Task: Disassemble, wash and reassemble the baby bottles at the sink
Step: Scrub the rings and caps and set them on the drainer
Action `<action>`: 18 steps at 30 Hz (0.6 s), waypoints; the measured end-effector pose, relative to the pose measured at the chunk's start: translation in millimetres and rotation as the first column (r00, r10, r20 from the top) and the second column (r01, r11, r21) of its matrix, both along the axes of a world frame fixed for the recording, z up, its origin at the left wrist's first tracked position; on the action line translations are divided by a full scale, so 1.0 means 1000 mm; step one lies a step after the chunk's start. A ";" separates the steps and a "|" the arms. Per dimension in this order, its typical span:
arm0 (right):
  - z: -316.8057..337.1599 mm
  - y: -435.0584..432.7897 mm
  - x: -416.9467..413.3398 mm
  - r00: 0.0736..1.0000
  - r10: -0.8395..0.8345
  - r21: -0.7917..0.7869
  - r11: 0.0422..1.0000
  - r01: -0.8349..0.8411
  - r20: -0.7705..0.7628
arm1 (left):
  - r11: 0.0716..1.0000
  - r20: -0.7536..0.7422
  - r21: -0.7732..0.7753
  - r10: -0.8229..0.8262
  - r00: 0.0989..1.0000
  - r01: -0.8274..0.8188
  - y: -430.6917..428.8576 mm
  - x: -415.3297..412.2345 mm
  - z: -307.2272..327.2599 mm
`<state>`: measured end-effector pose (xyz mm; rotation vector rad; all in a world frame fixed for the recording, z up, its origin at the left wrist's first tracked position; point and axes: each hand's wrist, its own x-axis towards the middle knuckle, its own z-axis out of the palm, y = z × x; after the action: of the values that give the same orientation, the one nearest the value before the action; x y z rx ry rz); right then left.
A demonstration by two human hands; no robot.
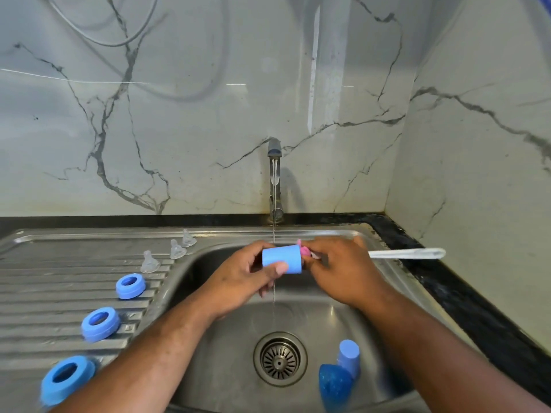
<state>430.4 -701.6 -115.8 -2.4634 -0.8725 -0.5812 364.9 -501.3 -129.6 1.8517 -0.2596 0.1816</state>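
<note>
A light blue cap (281, 259) is held on its side over the sink (229, 362), right under the thin stream of water (274, 293) running from the tap (275, 162). It is gripped by the left hand (238, 281), with the thumb pressed on the near side and the fingers curled round the back. The pink head of a brush (408, 253) is set at the cap's open right end; the brush is pinched near that head by the right hand (343, 269), and its clear handle sticks out to the right over the sink's rim.

On the drainboard (44, 278) to the left, three blue rings (100, 323) are laid in a diagonal row, with three clear nipples (177, 249) stood upright beyond them near the basin's edge.

In the basin, right of the drain (279, 359), a blue bottle (334, 386) is seen, with a second cap (348, 356) touching it.
</note>
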 end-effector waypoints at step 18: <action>-0.002 0.005 -0.005 0.998 -0.007 -0.108 0.994 0.015 0.067 | 0.995 -0.030 -0.100 -0.025 0.999 0.022 0.002 0.002 -0.006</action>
<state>425.1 -696.3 -117.6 -2.5602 -0.9399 -0.6390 367.3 -499.0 -135.9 1.7499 -0.2465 0.1465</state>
